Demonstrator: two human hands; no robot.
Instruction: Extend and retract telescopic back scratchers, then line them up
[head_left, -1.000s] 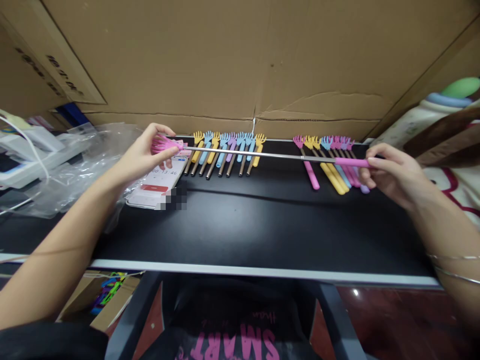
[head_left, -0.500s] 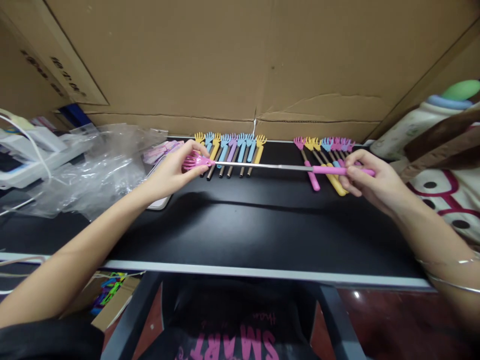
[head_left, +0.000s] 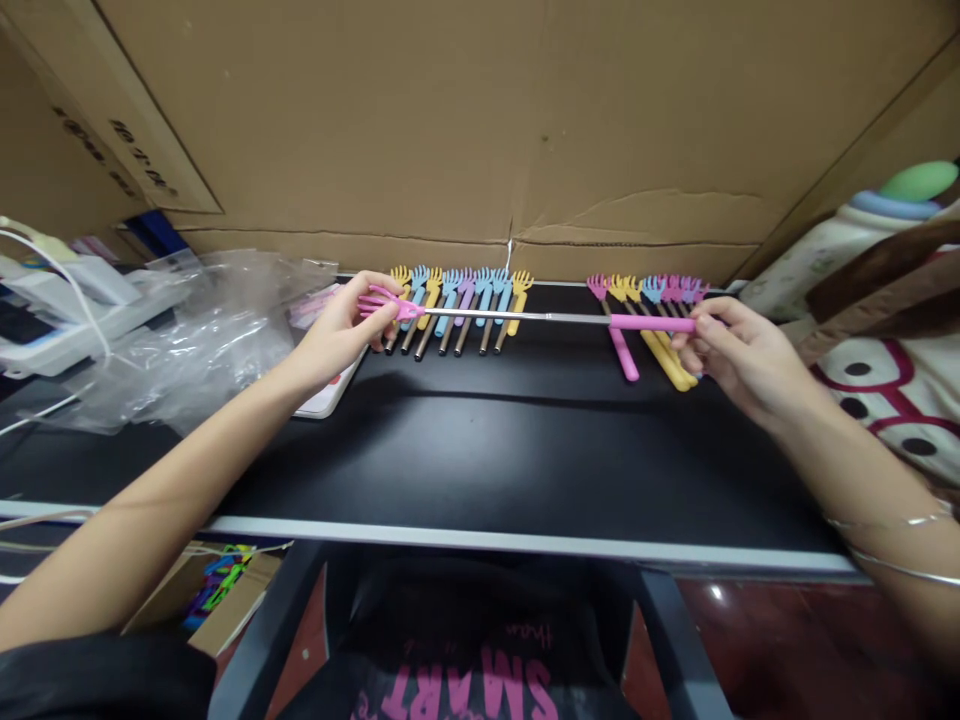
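A pink telescopic back scratcher (head_left: 517,316) stretches level between my hands above the black table, its metal rod drawn out long. My left hand (head_left: 349,325) pinches it at the base of the claw-shaped head. The end of its pink handle is in the fingers of my right hand (head_left: 739,350). Behind the rod, a row of yellow, blue and purple back scratchers (head_left: 465,300) lies with metal ends toward me. A second group of back scratchers (head_left: 622,345), pink, yellow and blue, lies near my right hand, which hides some of them.
Clear plastic bags (head_left: 195,335) and a white power strip (head_left: 67,310) cover the table's left side. A white flat object (head_left: 330,395) lies under my left forearm. Cardboard (head_left: 375,120) walls the back. At right stand a bottle (head_left: 817,250) and a patterned bag (head_left: 892,400).
Both hands keep hold of the back scratcher. It has shifted slightly left and up in view, and my right hand's grip sits nearer the handle's end.
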